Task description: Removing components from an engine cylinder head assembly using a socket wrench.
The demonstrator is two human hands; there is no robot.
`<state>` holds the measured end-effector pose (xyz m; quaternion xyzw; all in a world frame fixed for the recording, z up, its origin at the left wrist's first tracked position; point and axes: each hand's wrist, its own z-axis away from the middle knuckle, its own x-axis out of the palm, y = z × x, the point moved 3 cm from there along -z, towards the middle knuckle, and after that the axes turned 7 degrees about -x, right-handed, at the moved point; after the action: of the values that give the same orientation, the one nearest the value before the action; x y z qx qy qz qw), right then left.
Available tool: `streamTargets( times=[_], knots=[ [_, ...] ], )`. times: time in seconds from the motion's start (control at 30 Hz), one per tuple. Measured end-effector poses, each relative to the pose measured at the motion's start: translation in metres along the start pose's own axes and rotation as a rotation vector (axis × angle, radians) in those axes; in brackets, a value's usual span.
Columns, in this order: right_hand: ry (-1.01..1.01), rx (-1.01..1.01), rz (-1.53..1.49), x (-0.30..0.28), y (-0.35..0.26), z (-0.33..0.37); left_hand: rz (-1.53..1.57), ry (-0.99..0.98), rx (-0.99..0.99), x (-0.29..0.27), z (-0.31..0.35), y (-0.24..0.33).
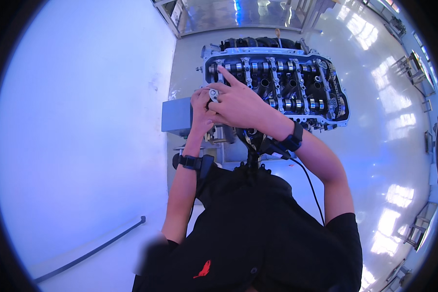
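Note:
My left hand is at the near left corner of an engine with its top uncovered. Its fingers are curled round a small silver metal part with a round centre. Across it lies my right hand, fingers apart and touching the part and the left hand. The right index finger stretches to the left end of the far camshaft. Shiny lobes line a second camshaft on the near side; my right hand hides its left end. How the fingers grip the part is partly hidden.
A grey box stands left of the engine, close to a white wall. A timing chain runs at the engine's right end. Behind the engine is a metal-framed stand. A black cable hangs by my right arm.

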<state>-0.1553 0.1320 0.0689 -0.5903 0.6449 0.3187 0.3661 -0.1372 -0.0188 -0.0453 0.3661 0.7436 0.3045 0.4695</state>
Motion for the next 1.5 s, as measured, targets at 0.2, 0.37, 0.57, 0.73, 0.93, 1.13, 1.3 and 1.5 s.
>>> streamTargets(
  times=[0.2,0.37,0.57,0.73,0.93,1.13,1.3,1.5],
  knots=[
    [-0.287,0.206,0.200,-0.013,0.019,0.006,-0.032,0.095,-0.133,-0.007,0.003,-0.017],
    [-0.136,0.285,0.110,0.008,0.044,0.006,0.004,0.059,-0.145,-0.001,0.001,-0.014],
    [-0.070,0.293,-0.190,0.016,0.031,-0.024,0.109,0.104,-0.004,0.001,0.005,-0.021],
    [-0.164,0.283,-0.177,0.022,0.022,-0.026,-0.083,0.050,0.010,0.000,0.002,-0.018],
    [-0.164,0.197,-0.015,0.000,0.011,-0.026,0.103,-0.014,-0.012,-0.002,0.003,-0.032],
    [-0.154,0.202,0.060,0.018,0.011,-0.003,-0.038,0.112,0.027,-0.003,0.005,-0.017],
    [-0.172,0.284,0.056,0.016,0.003,-0.005,-0.003,0.124,-0.005,-0.003,0.006,-0.015],
    [-0.165,0.240,0.103,0.016,0.010,0.000,0.036,0.116,-0.084,-0.001,0.004,-0.015]
  ],
)
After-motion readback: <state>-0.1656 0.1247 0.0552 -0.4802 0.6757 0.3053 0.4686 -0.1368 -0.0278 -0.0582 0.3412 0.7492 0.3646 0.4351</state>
